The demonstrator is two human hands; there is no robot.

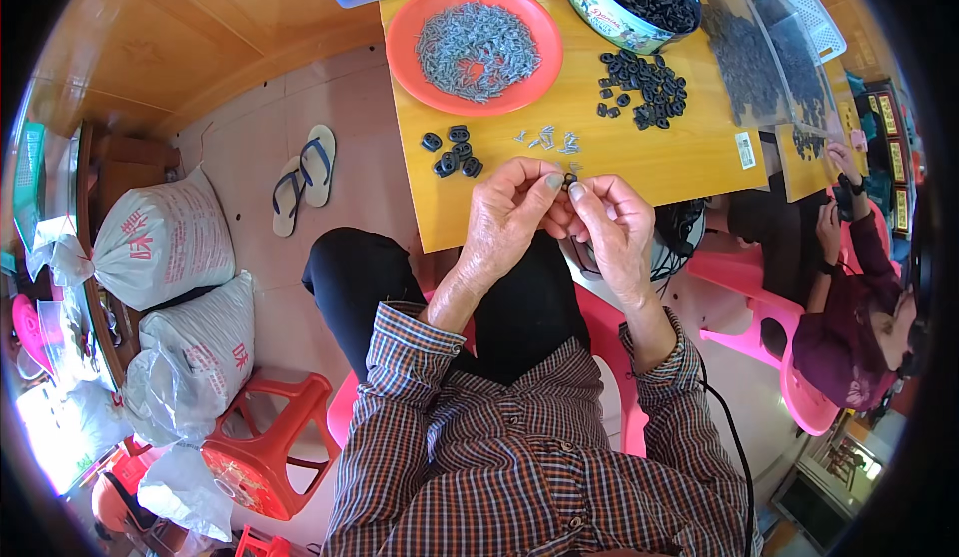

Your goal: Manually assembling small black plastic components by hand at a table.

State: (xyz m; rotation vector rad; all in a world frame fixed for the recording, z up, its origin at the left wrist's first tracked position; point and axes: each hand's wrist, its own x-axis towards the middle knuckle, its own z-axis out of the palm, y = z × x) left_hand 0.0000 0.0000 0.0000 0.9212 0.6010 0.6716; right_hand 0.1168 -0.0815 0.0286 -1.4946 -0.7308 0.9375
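Observation:
My left hand (pixel 507 209) and my right hand (pixel 612 227) meet over the table's near edge. Their thumbs and fingertips pinch a small black plastic piece (pixel 569 179) between them. Just beyond the fingers lie a few small silver screw-like pins (pixel 549 138) on the yellow table (pixel 440 197). To their left is a little group of oval black plastic pieces (pixel 458 153). A larger scatter of similar black pieces (pixel 649 87) lies farther right. Much of the piece in my fingers is hidden, so its exact shape cannot be made out.
A red plate (pixel 402 52) holding many grey pins stands at the far left of the table. Beyond the scatter are a round tin (pixel 611 25) of black parts and clear bins (pixel 744 62). At right sits another person (pixel 844 342); sacks (pixel 165 237) and a red stool (pixel 265 447) stand left.

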